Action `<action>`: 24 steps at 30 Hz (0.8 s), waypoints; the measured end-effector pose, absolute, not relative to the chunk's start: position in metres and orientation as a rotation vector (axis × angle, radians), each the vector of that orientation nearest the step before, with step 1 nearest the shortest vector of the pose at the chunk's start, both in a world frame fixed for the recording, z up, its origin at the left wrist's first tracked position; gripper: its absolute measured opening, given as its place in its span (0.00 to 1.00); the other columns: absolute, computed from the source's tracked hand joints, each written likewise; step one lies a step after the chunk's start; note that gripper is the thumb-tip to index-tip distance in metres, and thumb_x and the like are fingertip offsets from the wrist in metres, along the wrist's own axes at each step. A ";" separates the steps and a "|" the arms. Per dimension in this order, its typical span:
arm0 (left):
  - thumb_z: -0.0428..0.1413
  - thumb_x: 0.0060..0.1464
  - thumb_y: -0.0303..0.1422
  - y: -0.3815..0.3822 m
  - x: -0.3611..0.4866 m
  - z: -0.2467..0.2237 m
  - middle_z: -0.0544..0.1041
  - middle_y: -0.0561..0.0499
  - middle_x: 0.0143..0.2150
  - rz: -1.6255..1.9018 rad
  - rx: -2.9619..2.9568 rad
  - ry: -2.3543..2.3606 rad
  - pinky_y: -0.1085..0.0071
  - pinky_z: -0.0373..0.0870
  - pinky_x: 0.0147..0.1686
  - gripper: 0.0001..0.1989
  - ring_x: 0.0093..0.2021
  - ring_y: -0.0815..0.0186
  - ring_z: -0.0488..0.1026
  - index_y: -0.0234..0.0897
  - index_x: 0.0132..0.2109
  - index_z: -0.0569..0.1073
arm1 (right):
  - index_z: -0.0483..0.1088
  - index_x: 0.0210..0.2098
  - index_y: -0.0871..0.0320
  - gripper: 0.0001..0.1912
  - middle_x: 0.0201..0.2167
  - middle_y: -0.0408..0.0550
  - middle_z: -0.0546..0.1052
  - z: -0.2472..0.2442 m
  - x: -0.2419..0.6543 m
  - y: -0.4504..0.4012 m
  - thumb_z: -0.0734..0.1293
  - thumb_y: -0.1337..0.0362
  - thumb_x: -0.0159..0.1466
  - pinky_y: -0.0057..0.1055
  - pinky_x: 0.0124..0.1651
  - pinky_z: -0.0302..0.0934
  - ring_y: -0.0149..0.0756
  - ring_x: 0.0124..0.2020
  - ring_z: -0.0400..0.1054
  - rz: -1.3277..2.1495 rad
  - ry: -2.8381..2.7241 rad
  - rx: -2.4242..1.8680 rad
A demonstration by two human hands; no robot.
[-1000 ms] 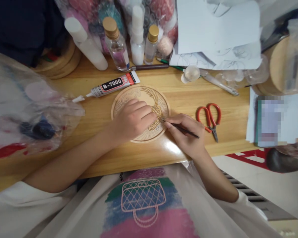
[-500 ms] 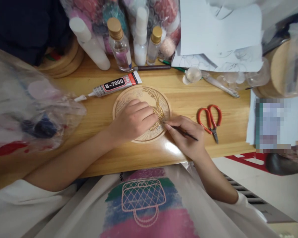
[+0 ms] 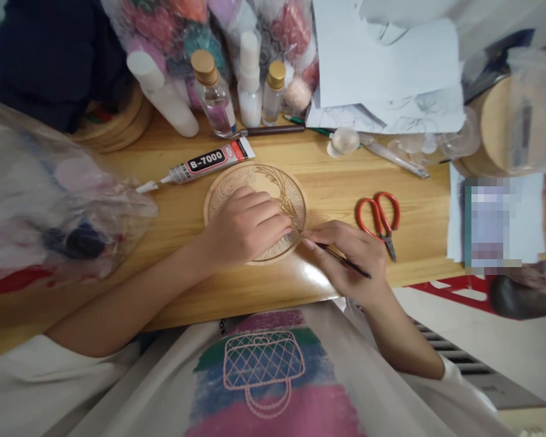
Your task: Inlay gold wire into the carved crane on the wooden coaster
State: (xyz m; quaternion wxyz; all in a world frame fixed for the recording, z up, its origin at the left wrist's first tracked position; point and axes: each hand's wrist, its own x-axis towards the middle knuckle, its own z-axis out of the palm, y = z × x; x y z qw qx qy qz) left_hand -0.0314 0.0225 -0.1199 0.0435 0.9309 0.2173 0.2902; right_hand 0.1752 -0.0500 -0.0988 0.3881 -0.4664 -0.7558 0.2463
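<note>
A round wooden disc point(image 3: 259, 173) with a carved pattern and gold-coloured lines lies on the wooden table. My left hand point(image 3: 250, 226) rests over its lower left part, fingers curled together; whatever they may hold is hidden. Just right of the disc, my right hand point(image 3: 352, 258) pinches a thin dark tool point(image 3: 346, 262), its tip at the disc's right edge close to my left fingertips. Above the disc lies a B-7000 glue tube point(image 3: 209, 161) with its nozzle pointing left. Red-handled pliers point(image 3: 380, 217) lie to the right of my right hand.
Bottles point(image 3: 215, 100) stand at the back before bags of coloured material. White papers point(image 3: 386, 67), a small round container point(image 3: 344, 141) and a pen point(image 3: 398, 159) are at the back right. A clear plastic bag point(image 3: 64, 194) covers the left side; a round wooden box point(image 3: 498, 124) stands far right.
My right hand and the dark tool have shifted slightly right and down, away from the gold lines towards the disc's edge. My left hand has moved slightly over the disc. The view has shifted a little.
</note>
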 end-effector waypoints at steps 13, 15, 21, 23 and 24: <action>0.54 0.65 0.32 0.021 -0.032 -0.121 0.75 0.55 0.28 0.933 2.874 0.710 0.65 0.64 0.33 0.09 0.31 0.66 0.68 0.39 0.33 0.71 | 0.76 0.35 0.55 0.04 0.29 0.44 0.81 -0.096 0.166 -0.050 0.70 0.71 0.63 0.31 0.34 0.72 0.34 0.30 0.76 0.655 -1.766 -1.292; 0.56 0.63 0.31 0.021 -0.032 -0.121 0.75 0.53 0.27 0.974 2.853 0.696 0.64 0.64 0.33 0.08 0.30 0.65 0.68 0.38 0.33 0.71 | 0.76 0.35 0.55 0.04 0.29 0.44 0.81 -0.096 0.165 -0.050 0.70 0.71 0.63 0.30 0.34 0.72 0.33 0.30 0.76 0.669 -1.756 -1.302; 0.58 0.61 0.32 0.022 -0.028 -0.123 0.76 0.50 0.30 1.042 2.656 0.713 0.65 0.66 0.33 0.04 0.31 0.64 0.70 0.35 0.40 0.73 | 0.76 0.36 0.56 0.06 0.30 0.44 0.81 -0.098 0.168 -0.050 0.71 0.72 0.62 0.29 0.36 0.71 0.32 0.31 0.76 0.677 -1.732 -1.286; 0.59 0.60 0.34 0.021 -0.028 -0.123 0.77 0.50 0.32 1.063 2.493 0.730 0.66 0.68 0.35 0.07 0.33 0.64 0.72 0.36 0.44 0.73 | 0.76 0.36 0.56 0.06 0.30 0.43 0.81 -0.099 0.169 -0.052 0.71 0.73 0.61 0.29 0.36 0.71 0.31 0.32 0.76 0.718 -1.668 -1.300; 0.60 0.59 0.33 0.021 -0.028 -0.122 0.78 0.50 0.33 1.045 2.398 0.739 0.67 0.69 0.35 0.08 0.33 0.64 0.73 0.36 0.45 0.73 | 0.77 0.36 0.56 0.06 0.30 0.43 0.81 -0.099 0.170 -0.053 0.72 0.72 0.61 0.28 0.36 0.71 0.31 0.32 0.76 0.755 -1.623 -1.308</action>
